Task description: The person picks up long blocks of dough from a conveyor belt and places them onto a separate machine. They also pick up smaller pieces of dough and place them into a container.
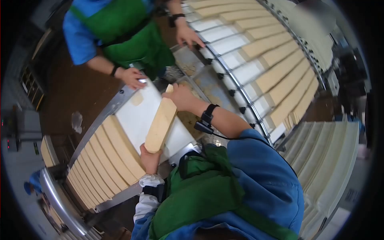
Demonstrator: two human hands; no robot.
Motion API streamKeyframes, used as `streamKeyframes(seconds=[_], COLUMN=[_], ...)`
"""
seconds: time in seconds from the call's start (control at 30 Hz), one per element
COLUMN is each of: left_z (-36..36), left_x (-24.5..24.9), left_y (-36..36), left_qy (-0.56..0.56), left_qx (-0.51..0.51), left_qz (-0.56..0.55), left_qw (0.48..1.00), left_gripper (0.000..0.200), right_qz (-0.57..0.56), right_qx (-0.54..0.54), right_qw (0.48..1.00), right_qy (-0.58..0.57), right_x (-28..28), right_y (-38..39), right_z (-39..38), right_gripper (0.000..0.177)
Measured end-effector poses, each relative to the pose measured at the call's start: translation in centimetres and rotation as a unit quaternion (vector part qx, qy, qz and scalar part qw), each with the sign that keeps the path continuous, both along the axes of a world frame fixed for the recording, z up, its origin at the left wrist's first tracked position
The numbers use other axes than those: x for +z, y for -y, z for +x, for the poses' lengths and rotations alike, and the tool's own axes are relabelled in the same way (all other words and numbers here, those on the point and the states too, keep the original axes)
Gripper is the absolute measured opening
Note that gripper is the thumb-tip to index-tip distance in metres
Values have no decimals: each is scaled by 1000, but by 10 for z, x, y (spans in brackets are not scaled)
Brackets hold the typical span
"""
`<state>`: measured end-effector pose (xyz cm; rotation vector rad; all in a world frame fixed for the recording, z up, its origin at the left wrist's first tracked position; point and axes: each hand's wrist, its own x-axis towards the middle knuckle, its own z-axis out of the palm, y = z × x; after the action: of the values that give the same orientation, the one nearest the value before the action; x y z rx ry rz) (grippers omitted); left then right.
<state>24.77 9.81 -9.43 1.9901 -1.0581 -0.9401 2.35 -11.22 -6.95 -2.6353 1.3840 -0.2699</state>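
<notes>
A pale, flat dough strip (161,126) is held slantwise over a white belt (140,114). My left hand (150,159) grips its near end, with the thumb along the side. At the far end, my right hand (181,98) has its fingers closed round the strip, and a small tip of dough shows past them. To the left of my left hand, several similar dough strips (108,156) lie side by side on the same belt. A small flat dough piece (137,99) rests on the white surface between my hands and a co-worker.
A co-worker in a green apron (132,44) stands opposite, one hand (133,77) by the belt, the other (188,36) at a metal rail (236,86). Beyond the rail, a wide conveyor (276,60) carries rows of dough strips. Trays with scraps (206,90) sit between the belts.
</notes>
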Motion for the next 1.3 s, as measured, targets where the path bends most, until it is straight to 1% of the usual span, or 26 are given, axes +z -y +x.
streamKeyframes(seconds=[0.03,0.1,0.13,0.17,0.2,0.27,0.3,0.4,0.47,0.5,0.57,0.6,0.63,0.67,0.7,0.77,0.8,0.87,0.9,0.93,1.0,1.03,1.13,1.17,1.23,1.3], left_z=[-15,-47,-63,-83,-106,-152,-174,-226,-250,-257,-269,-276,-281,-285,-291,-309,-314,-320,-323,-324,-323,-322,-313,-309,-301,-299], left_x=[13,33,32,44,63,103,113,130,135,137,139,139,139,139,134,114,102,81,76,78,84,82,67,59,45,39], left_y=[10,45,61,78,94,122,132,153,163,166,172,173,173,174,175,178,180,181,181,180,177,175,169,167,165,164], left_qy=[16,53,39,39,40,84,100,136,147,149,149,150,152,154,59,-131,-142,-119,-107,-119,-143,-173,-245,-285,-364,-369], left_qx=[-30,-82,-116,-147,-176,-243,-256,-287,-294,-299,-312,-320,-327,-332,-324,-299,-297,-265,-247,-234,-207,-193,-161,-151,-131,-134], left_qz=[-15,-49,-98,-114,-130,-146,-144,-130,-108,-101,-86,-119,-150,-182,-160,-114,-98,-132,-149,-133,-105,-110,-106,-109,-117,-129], left_qw=[999,994,988,982,975,955,950,939,938,937,934,928,921,913,930,938,939,948,952,956,962,960,950,940,915,911], left_gripper=[70,66,64,64,64,65,66,69,70,72,76,79,82,85,86,90,85,84,83,81,77,74,65,65,64,61], right_qz=[-27,-21,-15,-9,12,70,107,166,220,245,361,418,243,57,-132,-147,-156,-92,-92,-90,-80,-77,-86,-91,-82,-74], right_qx=[-12,-83,-109,-133,-177,-248,-276,-198,-194,-192,-254,-282,-305,-316,-314,-340,-354,-329,-323,-316,-354,-370,-365,-361,-343,-318], right_qw=[999,995,993,991,984,966,955,961,947,940,887,853,917,947,940,926,916,920,918,916,904,898,895,896,904,910], right_qy=[22,55,40,24,22,24,29,103,129,141,135,131,84,34,-16,67,107,191,209,228,225,224,241,242,242,254], right_x=[9,38,62,83,95,114,118,89,66,66,66,67,58,46,38,41,43,52,53,51,51,51,55,55,55,57], right_y=[-1,-4,-6,-7,-6,2,8,35,53,56,60,59,54,47,40,21,9,-19,-28,-37,-45,-47,-52,-51,-49,-42], right_z=[-25,-88,-120,-152,-182,-240,-266,-346,-373,-377,-384,-385,-387,-386,-384,-372,-363,-329,-312,-295,-267,-259,-250,-249,-249,-246], right_gripper=[37,44,49,55,58,65,68,74,77,78,77,77,74,71,68,58,54,41,37,34,34,34,39,41,52,65])
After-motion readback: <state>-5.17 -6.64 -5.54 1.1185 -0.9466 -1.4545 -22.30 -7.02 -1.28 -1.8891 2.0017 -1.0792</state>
